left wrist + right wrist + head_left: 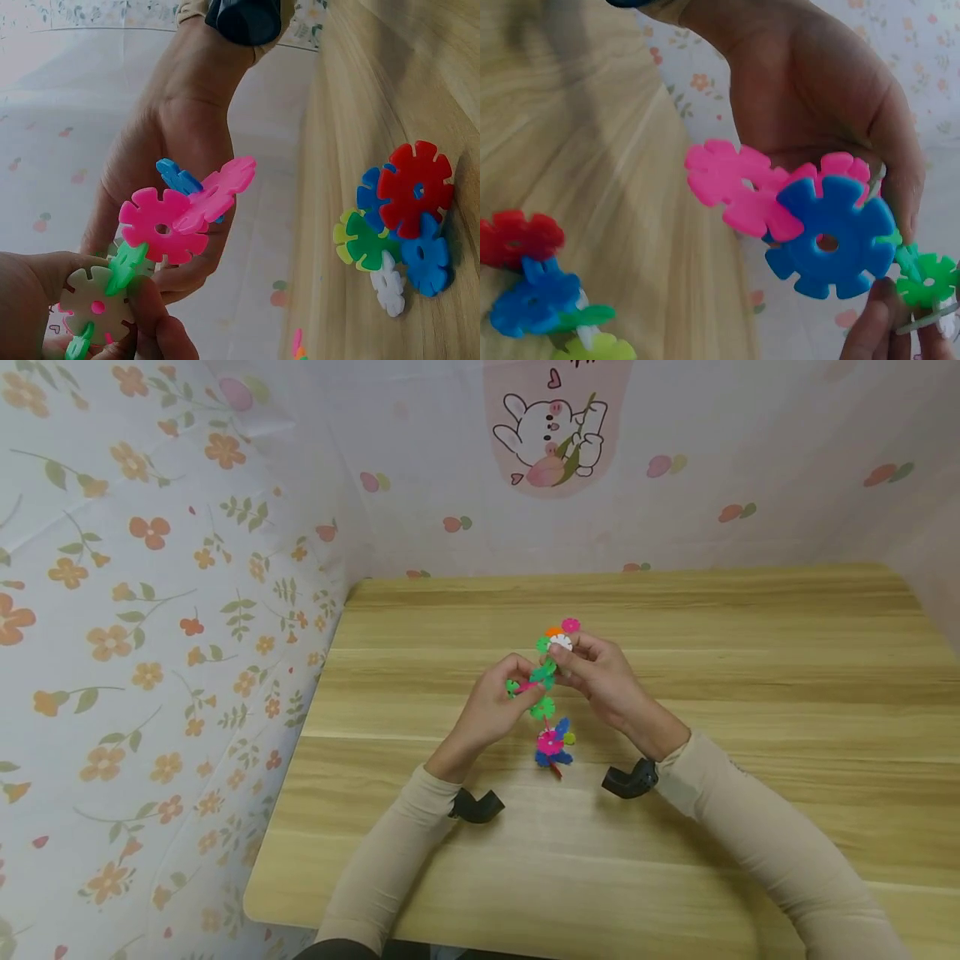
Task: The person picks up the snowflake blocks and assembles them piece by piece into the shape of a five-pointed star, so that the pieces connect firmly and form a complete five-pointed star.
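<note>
Both hands hold a chain of plastic flower-shaped interlocking discs over the table. In the head view my left hand [491, 697] pinches the chain at its green and pink discs [543, 707]. Opposite it, my right hand [603, 677] pinches a white disc [559, 642] between thumb and fingers. Seen in the left wrist view, two pink discs [161, 225] and a blue one are joined to a green disc [126, 268] by the fingers. The blue disc [831, 236] stands nearest in the right wrist view. Fingers partly hide the joints between discs.
Red [417, 187], blue, green, yellow and white discs form a cluster low by the wooden table [750, 693]; whether it rests there I cannot tell. Black wrist mounts [480, 807] sit beside both forearms. A printed cloth [420, 460] hangs behind the table.
</note>
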The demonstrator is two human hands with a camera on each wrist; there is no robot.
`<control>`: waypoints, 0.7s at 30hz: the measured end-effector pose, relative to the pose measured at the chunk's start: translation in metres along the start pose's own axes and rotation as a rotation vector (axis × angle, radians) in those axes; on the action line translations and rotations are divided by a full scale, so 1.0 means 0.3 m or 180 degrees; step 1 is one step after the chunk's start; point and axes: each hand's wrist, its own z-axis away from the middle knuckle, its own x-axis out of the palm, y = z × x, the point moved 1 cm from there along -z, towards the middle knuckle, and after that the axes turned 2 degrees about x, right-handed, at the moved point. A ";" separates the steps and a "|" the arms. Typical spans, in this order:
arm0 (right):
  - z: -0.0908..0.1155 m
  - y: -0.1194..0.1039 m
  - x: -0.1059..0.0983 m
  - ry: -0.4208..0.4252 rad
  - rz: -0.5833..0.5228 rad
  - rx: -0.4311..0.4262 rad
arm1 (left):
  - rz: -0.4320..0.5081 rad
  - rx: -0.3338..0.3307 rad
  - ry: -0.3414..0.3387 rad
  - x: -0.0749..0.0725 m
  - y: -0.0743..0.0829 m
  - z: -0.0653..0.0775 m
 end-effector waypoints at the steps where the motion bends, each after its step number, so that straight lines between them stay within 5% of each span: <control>1: -0.004 0.000 -0.002 -0.0016 0.0043 0.0014 | 0.0044 -0.0029 0.0014 0.000 -0.001 -0.002; 8: -0.019 0.001 -0.025 -0.0096 0.0458 0.0005 | 0.0538 -0.0330 0.0233 -0.007 -0.026 -0.006; 16: -0.016 -0.023 -0.042 -0.0149 0.1271 -0.0281 | 0.0437 -0.0296 -0.0281 -0.024 -0.046 -0.001; 21: -0.005 -0.036 -0.038 -0.0287 0.1641 -0.0274 | 0.0544 -0.0329 -0.0102 -0.039 -0.051 -0.006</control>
